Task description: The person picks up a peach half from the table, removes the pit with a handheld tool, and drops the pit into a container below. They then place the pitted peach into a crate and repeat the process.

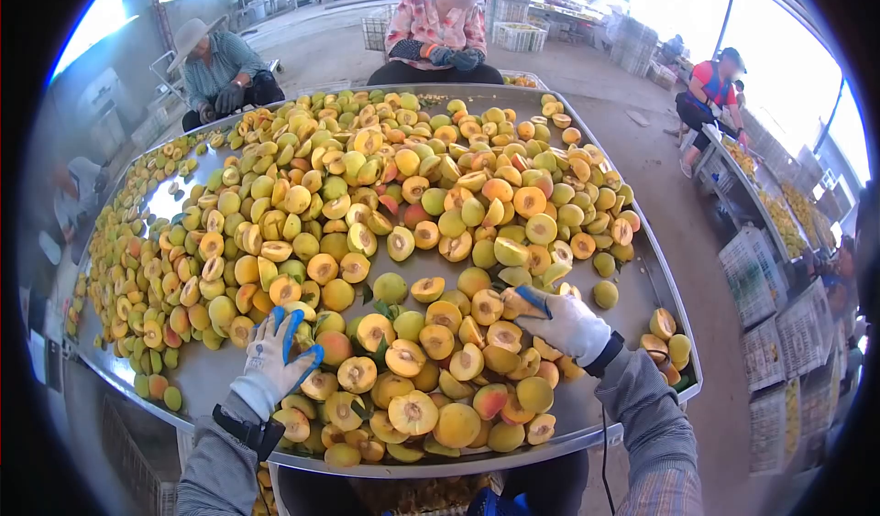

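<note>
1. The left hand (pixel 275 351), in a white glove with blue fingertips, lies with its fingers spread on the near left edge of the near heap (pixel 431 378) of fruit. It grips nothing.
2. A whole peach (pixel 335 346) sits just to the right of those fingers, touching the halves around it.
3. The right hand (pixel 564 322), gloved the same way, is curled around a peach half (pixel 509 305), with the blue thumb pressed over the top of it.
4. That peach half is at the far right edge of the near heap, touching the other cut fruit.
5. The metal table (pixel 642 287) holds cut and whole peaches from near edge to far, most thickly on the far and left parts.
6. Across the far edge sits a person in a pink shirt (pixel 435 26). A person in a wide hat (pixel 220 67) sits far left, and a person in a red top (pixel 710 90) far right.
7. Crates (pixel 518 35) stand behind them.
</note>
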### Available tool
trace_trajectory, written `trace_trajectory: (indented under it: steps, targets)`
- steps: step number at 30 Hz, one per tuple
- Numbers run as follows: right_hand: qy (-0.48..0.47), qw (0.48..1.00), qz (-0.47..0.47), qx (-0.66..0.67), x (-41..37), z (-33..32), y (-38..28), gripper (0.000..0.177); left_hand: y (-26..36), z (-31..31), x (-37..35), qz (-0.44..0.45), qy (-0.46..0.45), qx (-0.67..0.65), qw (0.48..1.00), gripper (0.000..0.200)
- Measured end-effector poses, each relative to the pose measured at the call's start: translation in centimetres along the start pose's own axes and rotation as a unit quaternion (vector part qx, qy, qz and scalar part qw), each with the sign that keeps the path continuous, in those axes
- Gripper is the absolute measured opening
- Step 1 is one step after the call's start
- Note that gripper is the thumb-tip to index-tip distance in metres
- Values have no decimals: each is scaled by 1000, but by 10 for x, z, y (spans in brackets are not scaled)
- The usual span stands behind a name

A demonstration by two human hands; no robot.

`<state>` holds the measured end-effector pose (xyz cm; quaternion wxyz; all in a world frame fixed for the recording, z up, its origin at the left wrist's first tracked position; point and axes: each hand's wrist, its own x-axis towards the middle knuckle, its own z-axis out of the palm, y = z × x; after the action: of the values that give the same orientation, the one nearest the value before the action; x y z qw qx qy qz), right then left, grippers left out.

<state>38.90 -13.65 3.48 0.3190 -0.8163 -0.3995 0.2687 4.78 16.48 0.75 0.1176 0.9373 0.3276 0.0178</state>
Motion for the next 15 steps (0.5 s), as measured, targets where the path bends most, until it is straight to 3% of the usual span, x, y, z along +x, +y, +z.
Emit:
trace_trajectory:
  steps: [1,3,4,5,7,11,13,14,15]
  targets:
    - [71,991,-65,-97,7,5,15,50,7,-5,5,-7,-5,-22,1000,80]
    - [197,962,-58,182,18,-1,29,52,15,-11,9,-6,-31,-12,999,81]
    - [213,973,28,88,17,-17,30,55,19,-13,8,0,-41,22,999,79]
    - [220,974,63,-3,16,-29,38,57,23,-11,3,7,-54,55,997,77]
    - [238,961,127,-65,4,-37,47,56,32,-8,-10,14,-24,58,998,75]
    - [207,970,122,-29,-23,-29,62,53,53,-1,-44,118,96,-50,987,65]
    - [173,951,256,-1,-40,-23,31,51,84,-13,-56,161,92,-52,981,60]
    - [217,965,147,27,-45,-13,60,50,96,-14,-58,189,83,-51,977,58]
    - [213,966,144,30,-56,-8,50,50,108,-12,-57,218,75,-50,972,57]
